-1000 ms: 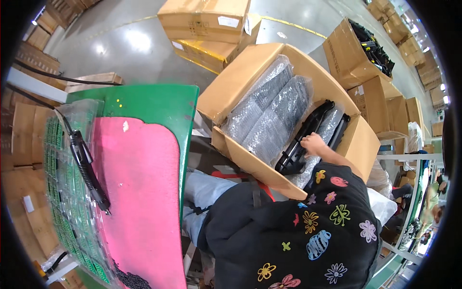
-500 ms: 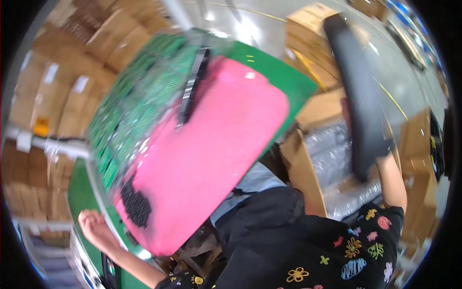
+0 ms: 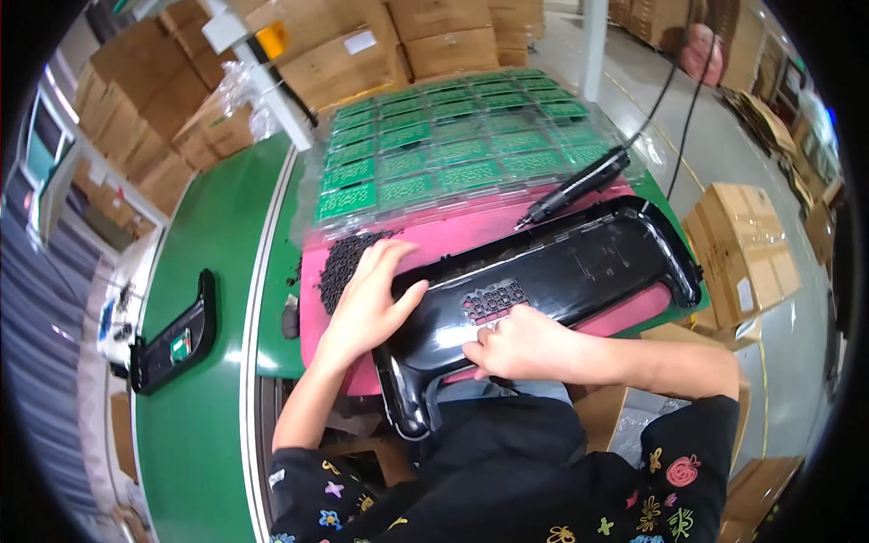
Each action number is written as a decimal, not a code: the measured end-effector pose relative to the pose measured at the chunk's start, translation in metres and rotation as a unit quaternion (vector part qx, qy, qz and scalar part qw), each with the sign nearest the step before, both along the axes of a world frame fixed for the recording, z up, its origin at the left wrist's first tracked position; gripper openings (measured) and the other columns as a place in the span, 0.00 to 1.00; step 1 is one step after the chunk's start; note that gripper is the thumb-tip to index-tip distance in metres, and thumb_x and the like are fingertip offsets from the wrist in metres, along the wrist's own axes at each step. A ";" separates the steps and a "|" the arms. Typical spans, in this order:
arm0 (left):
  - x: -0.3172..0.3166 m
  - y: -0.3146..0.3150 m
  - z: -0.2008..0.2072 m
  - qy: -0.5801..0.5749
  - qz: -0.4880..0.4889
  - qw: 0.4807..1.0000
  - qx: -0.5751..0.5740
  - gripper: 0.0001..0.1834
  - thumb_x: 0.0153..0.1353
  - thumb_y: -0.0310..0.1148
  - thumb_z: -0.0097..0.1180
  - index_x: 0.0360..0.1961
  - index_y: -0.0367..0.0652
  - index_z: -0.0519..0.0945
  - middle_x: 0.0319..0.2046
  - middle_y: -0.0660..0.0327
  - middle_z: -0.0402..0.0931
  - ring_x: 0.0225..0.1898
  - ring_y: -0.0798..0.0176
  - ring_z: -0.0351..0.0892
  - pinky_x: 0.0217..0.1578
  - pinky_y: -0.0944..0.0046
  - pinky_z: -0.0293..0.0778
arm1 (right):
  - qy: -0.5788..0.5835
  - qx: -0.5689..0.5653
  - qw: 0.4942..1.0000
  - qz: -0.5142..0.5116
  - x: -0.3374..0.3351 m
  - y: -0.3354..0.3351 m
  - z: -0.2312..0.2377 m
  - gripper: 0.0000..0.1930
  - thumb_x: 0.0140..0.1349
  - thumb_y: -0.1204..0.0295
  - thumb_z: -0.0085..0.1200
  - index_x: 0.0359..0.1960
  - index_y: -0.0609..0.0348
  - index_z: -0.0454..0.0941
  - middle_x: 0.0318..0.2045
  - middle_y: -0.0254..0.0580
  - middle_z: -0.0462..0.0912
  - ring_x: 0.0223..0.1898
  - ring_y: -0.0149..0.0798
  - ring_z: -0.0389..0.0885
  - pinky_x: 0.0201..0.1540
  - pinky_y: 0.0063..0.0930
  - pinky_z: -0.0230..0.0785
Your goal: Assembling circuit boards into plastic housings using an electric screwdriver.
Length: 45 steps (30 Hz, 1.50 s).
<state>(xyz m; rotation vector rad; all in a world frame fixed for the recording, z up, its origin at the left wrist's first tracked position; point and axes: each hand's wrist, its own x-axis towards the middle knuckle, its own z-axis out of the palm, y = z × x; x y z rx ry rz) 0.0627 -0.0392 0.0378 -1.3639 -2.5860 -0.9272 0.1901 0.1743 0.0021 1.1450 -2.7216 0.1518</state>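
Note:
A long black plastic housing [image 3: 588, 271] with bent ends lies on the pink mat [image 3: 312, 262], its hollow side up. My right hand [image 3: 529, 346] is closed at its near edge, knuckles beside a grid of small openings; what the fingertips touch is partly hidden. At the housing's left end my left hand [image 3: 373, 294] has its fingers apart, beside a pile of small black pieces [image 3: 342, 262] that look like screws. An electric screwdriver [image 3: 579, 188] with a cable rests behind the housing, its tip toward the mat.
Clear plastic trays of green circuit boards [image 3: 466, 172] cover the far side of the bench. Leftward runs a green conveyor [image 3: 204, 434] carrying another black housing [image 3: 172, 348] with a small board. Cardboard boxes [image 3: 738, 249] stand at the right and behind.
The black housing has come down from the right, where my right hand held it raised, onto the mat. My left hand has moved in to its left end. The view has turned.

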 end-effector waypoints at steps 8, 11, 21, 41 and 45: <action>-0.058 0.038 -0.017 0.084 -0.081 0.987 -0.111 0.11 0.54 0.32 0.64 0.36 0.38 0.81 0.35 0.53 0.79 0.39 0.46 0.81 0.39 0.49 0.76 | 0.019 -0.037 0.990 -0.133 -0.069 0.023 0.046 0.13 0.60 0.61 0.58 0.33 0.58 0.74 0.29 0.44 0.80 0.36 0.48 0.81 0.38 0.41 0.73; -0.070 0.050 -0.029 0.079 -0.064 0.993 -0.063 0.11 0.55 0.33 0.63 0.37 0.39 0.81 0.34 0.54 0.79 0.40 0.47 0.81 0.39 0.50 0.77 | 0.092 -0.061 0.984 -0.140 -0.128 0.037 0.041 0.10 0.58 0.69 0.57 0.38 0.57 0.74 0.34 0.42 0.77 0.41 0.47 0.76 0.44 0.40 0.68; -0.080 0.029 -0.037 0.031 -0.024 0.999 -0.008 0.11 0.57 0.37 0.63 0.34 0.41 0.82 0.32 0.56 0.80 0.36 0.50 0.82 0.36 0.54 0.77 | 0.077 -0.045 0.957 -0.278 -0.284 0.037 -0.009 0.22 0.63 0.62 0.53 0.56 0.59 0.75 0.65 0.50 0.66 0.67 0.51 0.61 0.67 0.50 0.54; -0.075 0.025 0.000 0.294 0.032 0.949 0.106 0.35 0.37 0.24 0.72 0.53 0.39 0.81 0.46 0.55 0.79 0.48 0.50 0.76 0.51 0.54 0.73 | 0.122 -0.306 0.940 -0.086 -0.116 0.042 0.064 0.15 0.57 0.90 0.52 0.45 0.65 0.80 0.43 0.47 0.85 0.42 0.43 0.82 0.46 0.30 0.72; -0.066 0.030 0.005 0.277 -0.103 0.950 0.101 0.34 0.38 0.40 0.73 0.48 0.33 0.82 0.39 0.53 0.79 0.40 0.50 0.79 0.42 0.54 0.76 | 0.114 -0.284 0.947 -0.100 -0.092 0.063 0.060 0.15 0.56 0.87 0.57 0.46 0.66 0.80 0.40 0.47 0.85 0.36 0.43 0.81 0.40 0.30 0.74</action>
